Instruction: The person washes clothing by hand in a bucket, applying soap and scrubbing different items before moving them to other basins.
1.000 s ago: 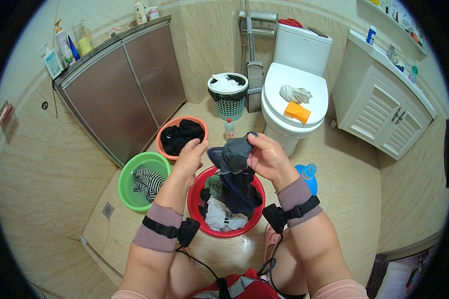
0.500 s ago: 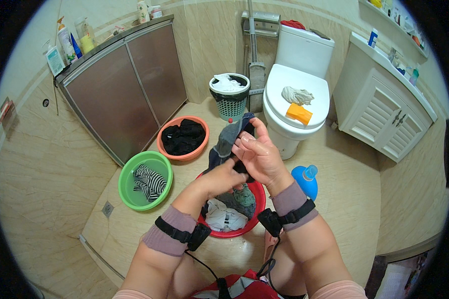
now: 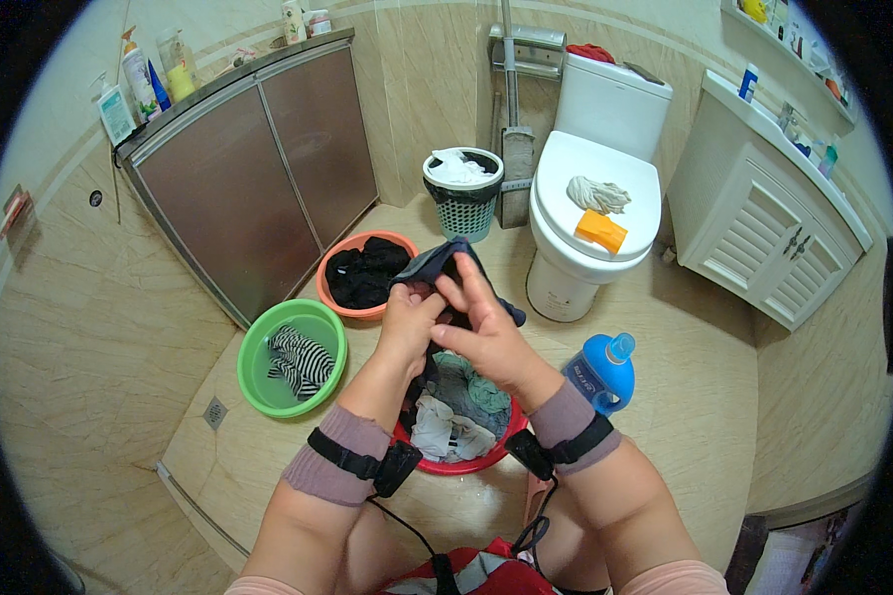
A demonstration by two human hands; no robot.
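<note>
A dark navy garment [image 3: 430,266] is held up above a red basin [image 3: 471,466], spread between my hands. My left hand [image 3: 409,325] pinches its left side, fingers closed. My right hand [image 3: 494,335] grips it from the right, the index finger stretched up along the cloth and part of the hold hidden behind the palm. Dark folds hang beyond the right fingers. Below lie wet-looking clothes: a white piece [image 3: 433,426] and a grey-green piece [image 3: 484,393]. The garment's exact kind is hard to make out.
Left of the red basin are a green basin [image 3: 341,369] with striped cloth and an orange basin [image 3: 324,296] with black clothes. A blue bottle [image 3: 605,369] stands to the right. Farther off are a waste bin [image 3: 466,216], a toilet [image 3: 566,263] and a white cabinet [image 3: 754,213].
The garment has come lower and turned, its top now folded over between my hands. My left hand has moved up to its left edge; my right hand has dropped lower.
</note>
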